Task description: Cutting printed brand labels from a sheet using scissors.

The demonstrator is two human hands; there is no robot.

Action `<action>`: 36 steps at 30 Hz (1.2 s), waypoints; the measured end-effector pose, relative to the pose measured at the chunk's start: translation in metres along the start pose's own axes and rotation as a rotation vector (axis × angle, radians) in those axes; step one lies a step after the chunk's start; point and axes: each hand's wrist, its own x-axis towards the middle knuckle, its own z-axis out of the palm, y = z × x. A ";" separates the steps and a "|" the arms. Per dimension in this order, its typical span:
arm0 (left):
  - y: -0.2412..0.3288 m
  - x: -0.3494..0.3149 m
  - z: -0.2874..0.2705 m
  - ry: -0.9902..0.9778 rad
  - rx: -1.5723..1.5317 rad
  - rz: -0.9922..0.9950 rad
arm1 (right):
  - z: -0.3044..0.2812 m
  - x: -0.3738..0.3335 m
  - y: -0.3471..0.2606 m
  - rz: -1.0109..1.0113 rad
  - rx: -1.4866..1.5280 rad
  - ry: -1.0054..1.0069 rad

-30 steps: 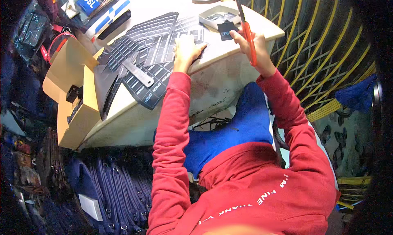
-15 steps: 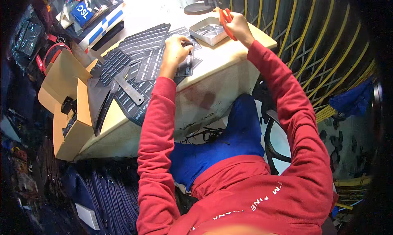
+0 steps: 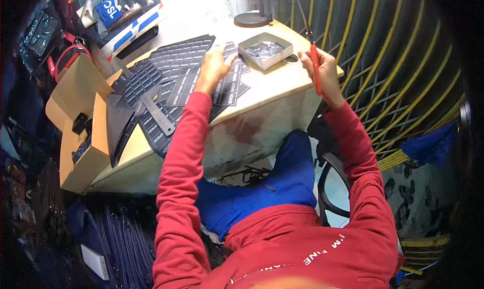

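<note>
My right hand, beyond the table's right end, grips scissors with red handles. Their blades point up and away. Over the dark sheets printed with white grids is my left hand, its thumb apart from the fingers and the fingertips at a sheet's far edge. It holds nothing I can see. A shallow square metal tray stands between my hands, with several small dark pieces inside. A steel ruler lies across the sheets, left of my left forearm.
At the table's left end stands an open cardboard box with black parts inside. A round black stand base is behind the tray. Packages are piled at the far left. A yellow-and-black slatted gate rises close on the right.
My right hand has moved right and nearer, away from the tray, and the scissors now point upward. My left hand stays at the sheets, its thumb and fingers more spread.
</note>
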 end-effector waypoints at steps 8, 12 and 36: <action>0.024 -0.100 -0.051 -0.536 0.232 -0.062 | 0.042 -0.040 0.000 0.023 0.100 -0.177; 0.032 -0.127 -0.073 -0.564 0.162 0.127 | 0.062 -0.062 -0.006 0.025 0.139 -0.283; 0.018 -0.155 -0.103 -0.339 0.226 0.711 | 0.099 -0.125 0.019 0.508 0.528 -0.036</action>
